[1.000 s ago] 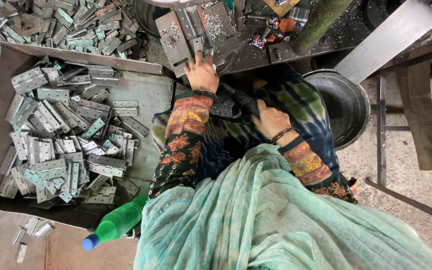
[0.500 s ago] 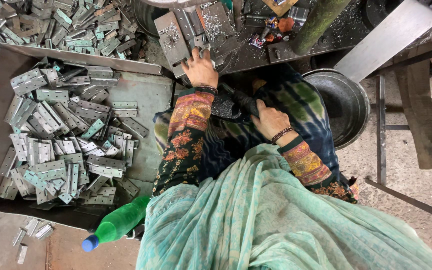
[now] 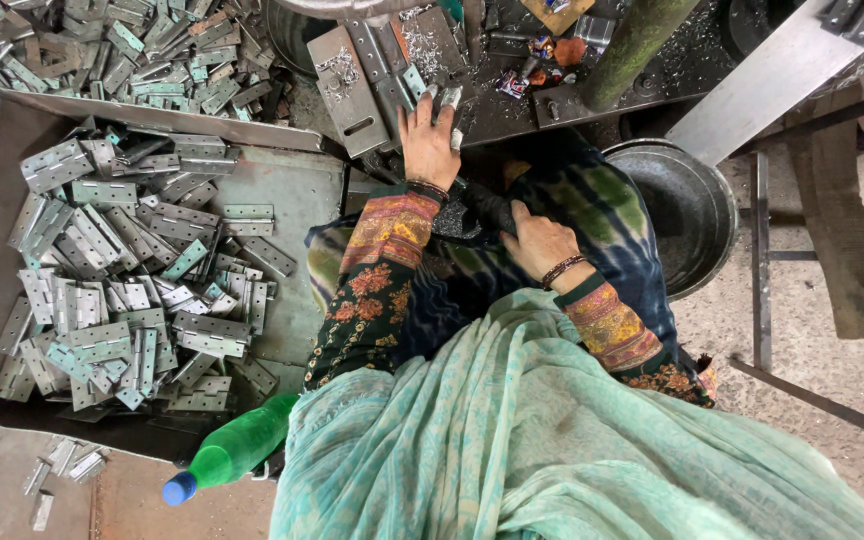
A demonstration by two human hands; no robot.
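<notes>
- One small metal hinge piece [image 3: 449, 98] is sitting under our left hand [image 3: 429, 145] on the dark, swarf-strewn worktop [image 3: 512, 95]; our fingers [image 3: 430, 98] are curling narrowly over it and pinning it there.
- We are judging it stiff, light and sharp-edged, likely oily, so we are best gripping it by its flat faces, not its cut edges.
- Our right hand [image 3: 539, 243] is closing around a dark handle-like thing [image 3: 487, 207] in our lap; its fingers are wrapping it, but we cannot tell what it is.
- Longer flat plates [image 3: 347, 85] are lying just beside the left hand.
- Heaps of loose hinges [image 3: 122, 290] are filling the metal tray [image 3: 302, 185] to our left, and more are piling beyond its far wall.
- A round steel bowl [image 3: 697, 215] is sitting to our right, its contents too dim to read.
- A green bottle [image 3: 237, 455] with a blue cap is lying near the tray.
- Our green shawl [image 3: 552, 450] is hiding our legs and the floor beneath.
</notes>
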